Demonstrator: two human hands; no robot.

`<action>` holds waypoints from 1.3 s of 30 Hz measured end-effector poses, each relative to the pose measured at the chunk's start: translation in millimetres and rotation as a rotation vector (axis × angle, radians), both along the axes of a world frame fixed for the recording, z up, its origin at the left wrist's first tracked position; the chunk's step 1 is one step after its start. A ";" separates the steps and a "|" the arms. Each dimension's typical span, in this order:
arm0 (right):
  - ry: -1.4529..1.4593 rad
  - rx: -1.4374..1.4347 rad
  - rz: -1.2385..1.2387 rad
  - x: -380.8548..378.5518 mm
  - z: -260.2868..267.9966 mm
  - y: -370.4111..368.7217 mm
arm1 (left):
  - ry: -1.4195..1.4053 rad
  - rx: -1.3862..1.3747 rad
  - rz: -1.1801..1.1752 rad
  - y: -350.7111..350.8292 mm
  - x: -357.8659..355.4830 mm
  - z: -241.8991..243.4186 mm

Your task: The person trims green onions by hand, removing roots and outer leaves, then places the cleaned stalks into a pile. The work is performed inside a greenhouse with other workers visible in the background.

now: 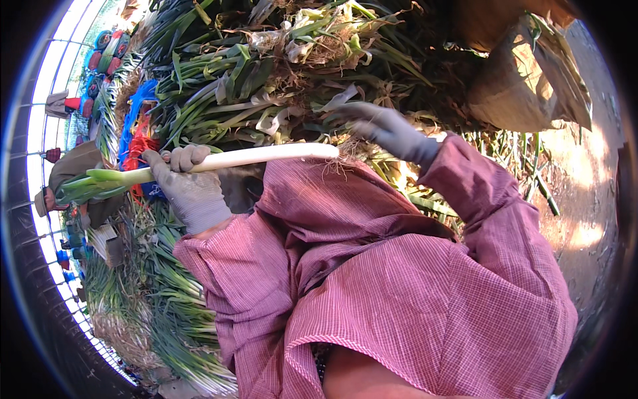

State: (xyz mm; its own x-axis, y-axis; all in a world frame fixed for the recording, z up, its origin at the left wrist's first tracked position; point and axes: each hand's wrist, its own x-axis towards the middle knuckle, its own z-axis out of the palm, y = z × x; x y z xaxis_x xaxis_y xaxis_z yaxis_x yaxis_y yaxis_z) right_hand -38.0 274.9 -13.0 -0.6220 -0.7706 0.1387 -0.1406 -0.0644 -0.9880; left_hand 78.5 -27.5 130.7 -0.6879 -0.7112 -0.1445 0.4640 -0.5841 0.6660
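My left hand (192,187), in a grey knit glove, is closed around a large green onion (269,153). Its peeled white stem points right across my lap and ends in a tuft of roots (341,160). The green top (97,184) sticks out to the left of my fist. Just right of the roots hovers my right hand (386,128), also gloved and blurred by motion. Its fingers are spread, and I see nothing held in them. Stripped leaves (279,114) lie heaped beyond both hands.
Blue and red plastic strands (139,134) hang beside my left hand. Piled green onions (184,299) extend along the left, where a person in a hat (45,202) bends near a wire-grid wall. A tan sack (528,80) stands far right on a wet-looking floor (583,199).
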 end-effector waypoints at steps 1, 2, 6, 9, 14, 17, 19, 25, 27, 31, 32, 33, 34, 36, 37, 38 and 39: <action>0.132 -0.067 0.060 9.7 19.7 -22.9 | -0.034 0.062 0.066 3.3 0.8 1.7; 0.225 0.007 0.085 25.3 36.7 -44.1 | 0.018 0.089 0.119 7.0 2.9 3.8; 0.386 0.138 0.213 55.8 81.3 -105.7 | 0.011 -0.199 0.270 7.9 21.8 7.0; 0.370 0.115 0.509 56.1 87.3 -134.7 | 0.082 -0.226 0.101 -27.7 65.0 1.6; 0.154 0.032 0.338 18.4 45.6 -157.9 | 0.081 -0.047 0.055 -163.6 168.2 -15.1; -0.023 0.313 0.208 -15.1 -3.5 -161.5 | -0.161 -0.043 0.253 -230.3 230.2 -70.6; -0.121 0.414 0.180 -26.8 -39.7 -159.4 | -0.174 0.072 0.213 -266.0 271.1 -120.6; 0.140 0.669 0.344 -26.1 -129.6 -176.7 | -1.031 -0.199 0.056 -303.8 378.8 -330.0; 0.088 0.702 0.343 -19.6 -153.5 -187.6 | -1.272 -0.365 -0.119 -289.9 392.8 -387.5; 0.428 0.796 0.302 -13.8 -192.3 -209.7 | -1.455 -0.322 -0.148 -258.0 371.8 -422.5; 0.450 0.861 0.304 -13.0 -199.9 -215.8 | -1.453 -0.310 -0.134 -250.9 357.7 -416.6; 0.497 0.921 0.289 -12.1 -206.5 -221.1 | -1.439 -0.304 -0.122 -244.2 341.8 -406.6; 0.547 0.976 0.266 -9.7 -211.9 -226.2 | -1.484 -0.269 -0.122 -239.8 323.8 -393.5; 0.583 1.063 0.276 -8.6 -217.9 -235.9 | -1.309 -0.250 -0.055 -233.2 285.0 -363.5; 0.570 1.096 0.304 -9.2 -218.1 -239.5 | -1.229 -0.239 0.009 -232.4 261.5 -350.0; 0.556 1.129 0.330 -10.5 -216.7 -242.4 | -1.193 -0.170 -0.016 -232.4 240.8 -335.6; 0.547 1.165 0.349 -12.8 -213.6 -245.0 | -1.159 -0.116 -0.044 -234.5 220.7 -322.3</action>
State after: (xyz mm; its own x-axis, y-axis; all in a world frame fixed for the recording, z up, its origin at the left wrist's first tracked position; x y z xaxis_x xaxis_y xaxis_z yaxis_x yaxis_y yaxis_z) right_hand -50.7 30.0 -226.6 -0.4451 -0.7154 -0.5387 -0.6832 0.6601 -0.3122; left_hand 299.2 -262.0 -191.6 -0.2108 -0.7404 -0.6382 -0.4764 -0.4923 0.7285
